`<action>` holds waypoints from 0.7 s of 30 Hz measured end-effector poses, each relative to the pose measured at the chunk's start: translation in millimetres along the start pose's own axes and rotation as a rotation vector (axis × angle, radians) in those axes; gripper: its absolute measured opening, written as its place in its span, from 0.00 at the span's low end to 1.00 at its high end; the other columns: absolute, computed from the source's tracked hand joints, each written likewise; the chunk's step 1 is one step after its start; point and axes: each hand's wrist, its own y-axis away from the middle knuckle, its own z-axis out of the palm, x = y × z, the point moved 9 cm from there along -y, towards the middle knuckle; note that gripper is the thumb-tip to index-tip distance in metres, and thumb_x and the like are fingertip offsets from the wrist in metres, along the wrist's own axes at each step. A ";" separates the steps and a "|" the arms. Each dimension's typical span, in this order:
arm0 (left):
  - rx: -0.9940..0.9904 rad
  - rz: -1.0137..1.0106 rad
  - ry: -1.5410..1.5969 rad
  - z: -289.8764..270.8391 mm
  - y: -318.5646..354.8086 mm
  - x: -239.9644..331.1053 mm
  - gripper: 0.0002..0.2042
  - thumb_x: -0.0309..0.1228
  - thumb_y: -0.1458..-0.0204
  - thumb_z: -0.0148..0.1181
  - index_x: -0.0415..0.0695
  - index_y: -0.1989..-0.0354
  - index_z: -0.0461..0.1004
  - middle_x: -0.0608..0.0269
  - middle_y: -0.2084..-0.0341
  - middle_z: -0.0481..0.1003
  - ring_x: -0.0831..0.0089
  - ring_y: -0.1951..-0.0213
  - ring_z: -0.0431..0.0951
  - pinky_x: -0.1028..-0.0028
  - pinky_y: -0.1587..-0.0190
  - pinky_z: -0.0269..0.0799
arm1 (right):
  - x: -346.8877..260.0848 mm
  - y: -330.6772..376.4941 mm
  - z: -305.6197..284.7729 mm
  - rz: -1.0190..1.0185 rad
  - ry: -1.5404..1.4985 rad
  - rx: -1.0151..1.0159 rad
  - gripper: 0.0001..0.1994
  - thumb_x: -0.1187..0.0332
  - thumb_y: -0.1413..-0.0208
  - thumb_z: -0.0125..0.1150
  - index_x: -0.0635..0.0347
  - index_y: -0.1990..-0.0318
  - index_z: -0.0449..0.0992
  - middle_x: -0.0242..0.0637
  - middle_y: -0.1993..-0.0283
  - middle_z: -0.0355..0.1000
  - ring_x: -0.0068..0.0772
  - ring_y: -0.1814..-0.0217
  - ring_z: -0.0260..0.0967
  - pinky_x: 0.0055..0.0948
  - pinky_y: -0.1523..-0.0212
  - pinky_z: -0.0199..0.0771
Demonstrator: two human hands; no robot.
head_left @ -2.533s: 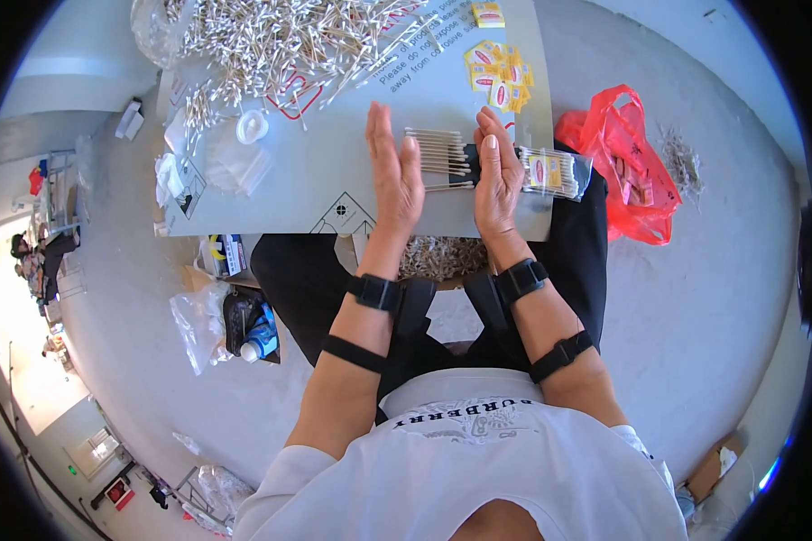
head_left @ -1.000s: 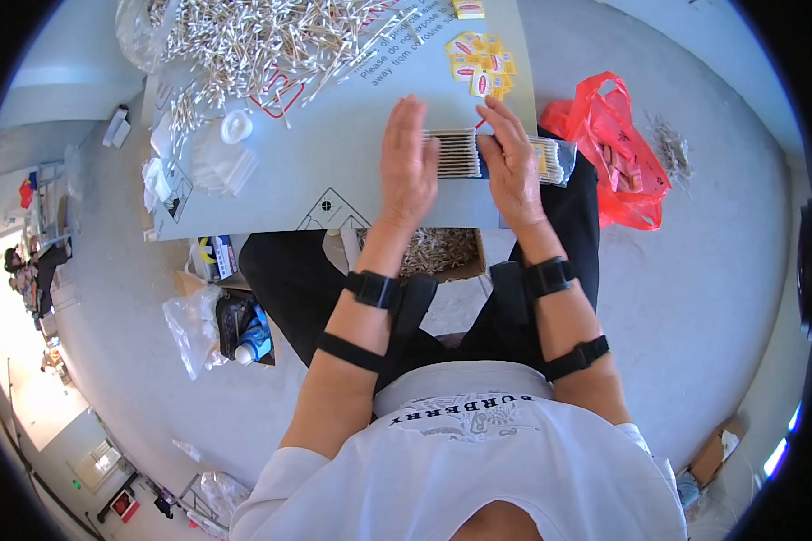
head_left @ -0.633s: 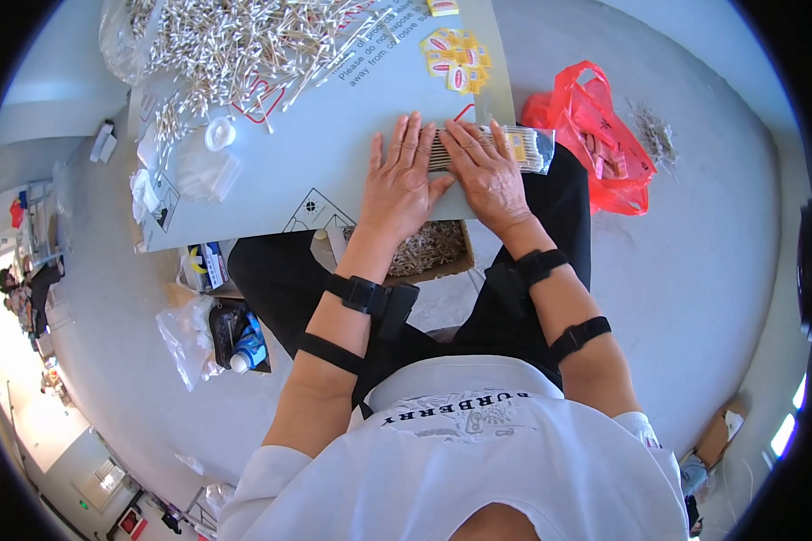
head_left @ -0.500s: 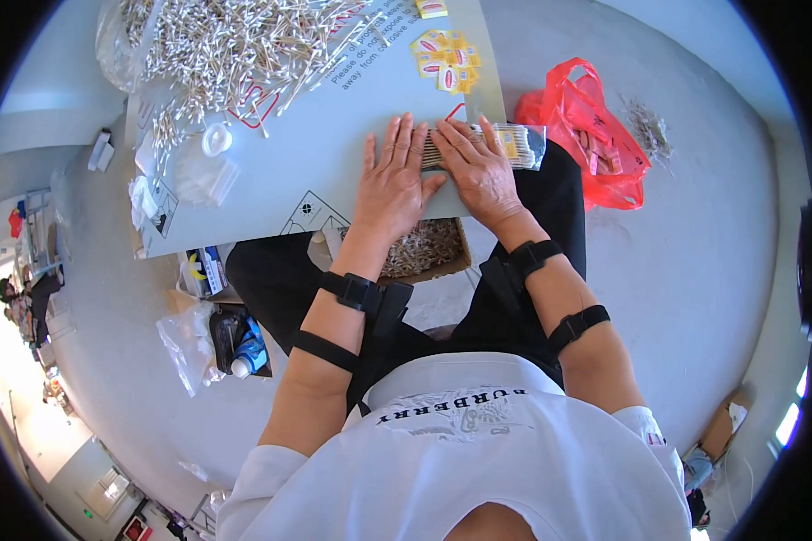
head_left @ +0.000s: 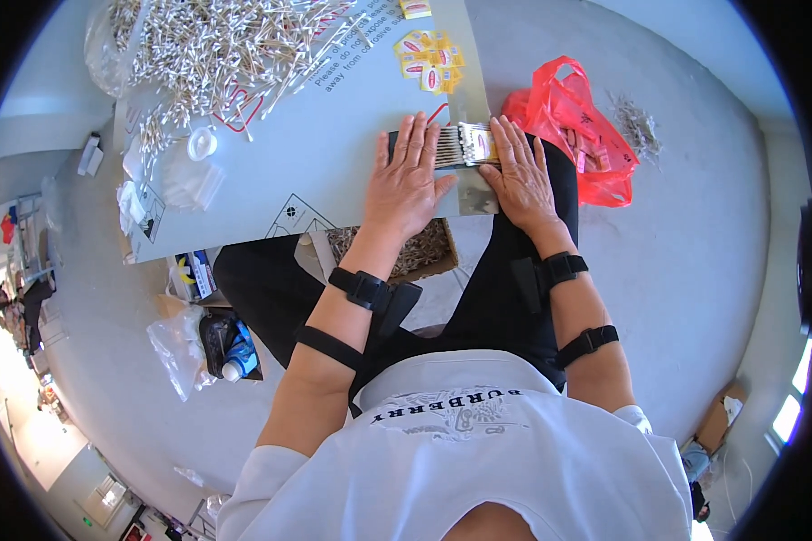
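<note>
A flat clear packet of cotton swabs lies near the right edge of the table, with a yellow and white label inside it. My left hand rests flat over its left end, fingers stretched out. Against its right end lies my right hand, also flat with fingers extended. The swab sticks and label show between the two hands; both ends of the packet are covered.
Loose cotton swabs are heaped at the far left. Yellow label cards lie at the far right of the table. Nearer left are a round white lid and clear bags. A red plastic bag hangs beyond the right edge.
My right hand has slid right and off the packet's middle, baring the sticks and label. The left hand has stayed nearly in place over the left end.
</note>
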 end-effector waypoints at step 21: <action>0.486 -0.048 0.681 -19.2 -22.6 -1.8 0.23 0.25 0.38 0.47 0.38 0.34 0.56 0.44 0.35 0.58 0.50 0.34 0.59 0.62 0.34 0.58 | 72.1 -14.3 20.4 0.472 -1.431 0.385 0.24 0.60 0.36 0.57 0.65 0.37 0.67 0.42 0.39 0.68 0.33 0.36 0.64 0.31 0.36 0.63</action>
